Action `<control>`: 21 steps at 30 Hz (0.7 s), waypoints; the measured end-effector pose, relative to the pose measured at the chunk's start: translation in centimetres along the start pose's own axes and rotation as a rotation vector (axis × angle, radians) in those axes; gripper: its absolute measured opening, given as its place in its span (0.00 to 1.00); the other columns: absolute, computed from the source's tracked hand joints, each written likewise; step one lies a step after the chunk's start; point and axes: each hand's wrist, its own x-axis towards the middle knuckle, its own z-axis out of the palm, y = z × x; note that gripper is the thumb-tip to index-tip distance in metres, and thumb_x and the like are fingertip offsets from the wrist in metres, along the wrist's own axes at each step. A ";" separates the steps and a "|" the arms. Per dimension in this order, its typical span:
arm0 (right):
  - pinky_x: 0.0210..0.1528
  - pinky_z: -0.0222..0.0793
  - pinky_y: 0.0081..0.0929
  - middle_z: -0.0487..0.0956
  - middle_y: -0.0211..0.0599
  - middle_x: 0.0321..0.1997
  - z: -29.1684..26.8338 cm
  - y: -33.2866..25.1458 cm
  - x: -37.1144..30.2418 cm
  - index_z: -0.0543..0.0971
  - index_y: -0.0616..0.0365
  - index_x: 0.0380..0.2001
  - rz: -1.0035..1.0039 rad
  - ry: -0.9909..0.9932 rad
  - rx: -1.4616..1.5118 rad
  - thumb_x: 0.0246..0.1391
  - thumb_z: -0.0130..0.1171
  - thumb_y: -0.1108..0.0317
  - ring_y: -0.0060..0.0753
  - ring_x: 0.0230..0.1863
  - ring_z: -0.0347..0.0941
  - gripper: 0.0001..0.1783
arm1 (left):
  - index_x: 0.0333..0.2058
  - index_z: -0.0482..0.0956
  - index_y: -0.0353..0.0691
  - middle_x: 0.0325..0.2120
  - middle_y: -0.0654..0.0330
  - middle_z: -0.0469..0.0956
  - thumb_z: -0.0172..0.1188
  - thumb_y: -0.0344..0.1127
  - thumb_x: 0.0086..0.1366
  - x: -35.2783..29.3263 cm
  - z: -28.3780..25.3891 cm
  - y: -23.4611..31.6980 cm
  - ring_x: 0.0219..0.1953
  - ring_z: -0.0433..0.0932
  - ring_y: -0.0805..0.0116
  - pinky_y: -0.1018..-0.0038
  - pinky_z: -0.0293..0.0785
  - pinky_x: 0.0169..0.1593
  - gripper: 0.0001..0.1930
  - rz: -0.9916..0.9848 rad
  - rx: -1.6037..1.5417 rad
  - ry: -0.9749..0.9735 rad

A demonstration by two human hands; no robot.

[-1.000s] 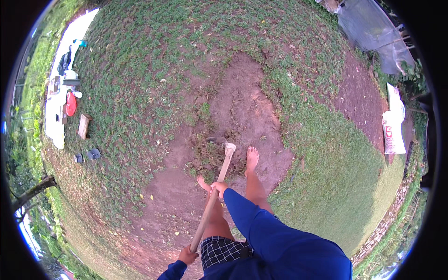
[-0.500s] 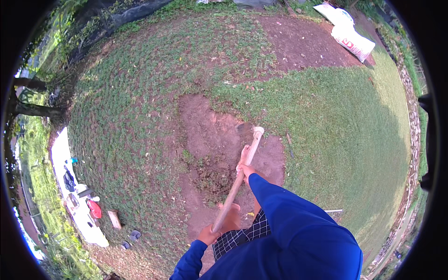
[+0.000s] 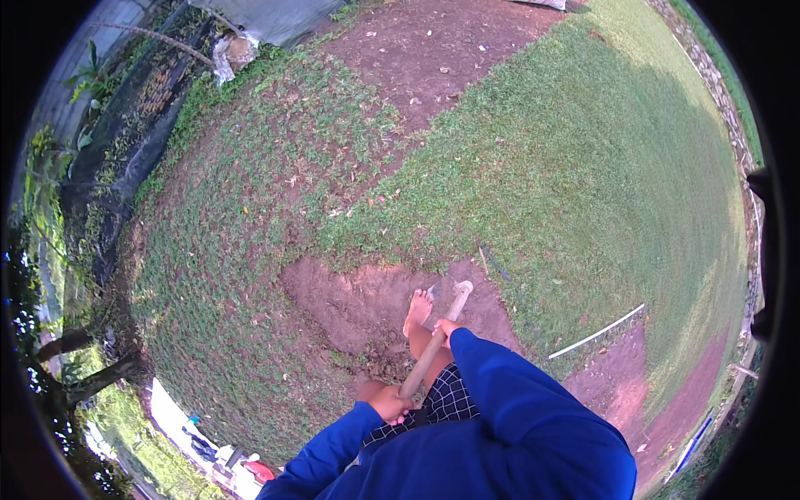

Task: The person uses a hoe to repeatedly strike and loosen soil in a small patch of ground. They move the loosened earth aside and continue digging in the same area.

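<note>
Hoe (image 3: 428, 361) grasped by left hand (image 3: 389, 403); right hand (image 3: 448, 327) farther along, seemingly wrapped round too.

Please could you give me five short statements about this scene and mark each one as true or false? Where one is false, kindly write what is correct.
1. The left hand and the right hand both grip the wooden handle. True.
2. The left hand is nearer to the hoe head than the right hand. False: the right hand is nearer to it.
3. The foot near the hoe head is covered. False: it is bare.
4. The shorts are dark with a grid of light lines. True.
5. The long white strip lies to the left of the wooden handle. False: it lies to the right.
</note>
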 end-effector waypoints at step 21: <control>0.33 0.74 0.36 0.71 0.30 0.38 10.9 -16.1 -3.1 0.72 0.42 0.45 0.007 0.289 1.001 0.44 0.53 0.74 0.37 0.30 0.72 0.22 | 0.47 0.66 0.39 0.19 0.66 0.73 0.57 0.32 0.60 4.8 -12.5 43.6 0.13 0.72 0.79 0.80 0.68 0.13 0.17 -0.410 1.122 -0.415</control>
